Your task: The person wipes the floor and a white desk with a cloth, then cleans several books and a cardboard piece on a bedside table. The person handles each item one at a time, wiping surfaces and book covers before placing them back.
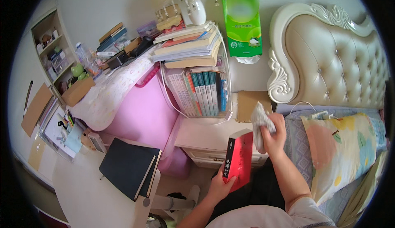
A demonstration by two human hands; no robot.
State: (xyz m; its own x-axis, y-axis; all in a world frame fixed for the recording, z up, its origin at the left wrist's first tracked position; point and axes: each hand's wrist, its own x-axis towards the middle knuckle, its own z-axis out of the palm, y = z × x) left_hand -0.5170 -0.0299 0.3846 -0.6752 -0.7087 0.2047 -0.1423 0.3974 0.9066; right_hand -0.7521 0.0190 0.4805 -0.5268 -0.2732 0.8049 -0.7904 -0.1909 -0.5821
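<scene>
My left hand [220,183] grips a thick red book [242,160] by its lower end. The book stands tilted with its black spine, which bears writing, facing left. In my right hand [275,133] is a crumpled pale cloth [260,126], held just to the right of the book's upper edge. Cloth and book look close together; whether they touch I cannot tell. Below and behind them stands a white nightstand [203,135] with a drawer. A flat cardboard box [253,104] lies on its top at the back.
A clear bookcase [197,95] of upright books carries a stacked pile of books [188,48] and a lamp [197,11]. Two black notebooks [129,166] lie on the white desk [80,191] at left. The bed with its floral pillow [342,154] borders my right arm.
</scene>
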